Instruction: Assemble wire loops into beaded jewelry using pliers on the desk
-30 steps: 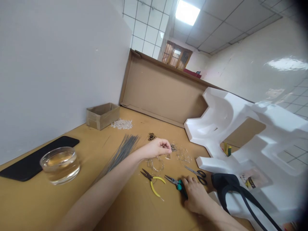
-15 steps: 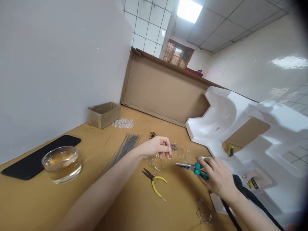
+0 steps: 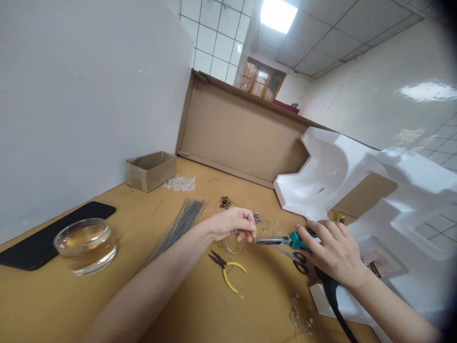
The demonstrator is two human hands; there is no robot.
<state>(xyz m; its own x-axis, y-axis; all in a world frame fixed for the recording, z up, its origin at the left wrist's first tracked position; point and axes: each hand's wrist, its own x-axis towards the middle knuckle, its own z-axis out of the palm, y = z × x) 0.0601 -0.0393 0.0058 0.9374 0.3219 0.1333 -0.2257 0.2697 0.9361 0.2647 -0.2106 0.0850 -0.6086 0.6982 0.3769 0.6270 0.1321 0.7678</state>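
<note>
My left hand (image 3: 236,225) is closed in a pinch around a thin silvery wire (image 3: 250,220), much of it hidden by the fingers. Teal-handled needle-nose pliers (image 3: 274,240) are gripped in my right hand (image 3: 332,250), their jaws pointing left, close to the left fingertips. Under the left hand lie wire hoops (image 3: 234,245) on the table. Yellow-handled cutting pliers (image 3: 228,271) rest nearer to me with their handles spread. Black-handled scissors (image 3: 299,262) lie beneath the needle-nose pliers, partly covered.
Left are a bundle of grey wires (image 3: 178,228), a glass bowl of liquid (image 3: 85,245) and a black mat (image 3: 32,252). Clear beads (image 3: 181,183) lie beside a small cardboard box (image 3: 152,172). Black rings (image 3: 225,202) sit centrally. White foam (image 3: 324,162) stands right; finished-looking wire loops (image 3: 300,314) lie near me.
My right hand has raised the needle-nose pliers slightly and brought their tips nearer to my left fingers. The scissors underneath have come into view. My left hand keeps its pinch.
</note>
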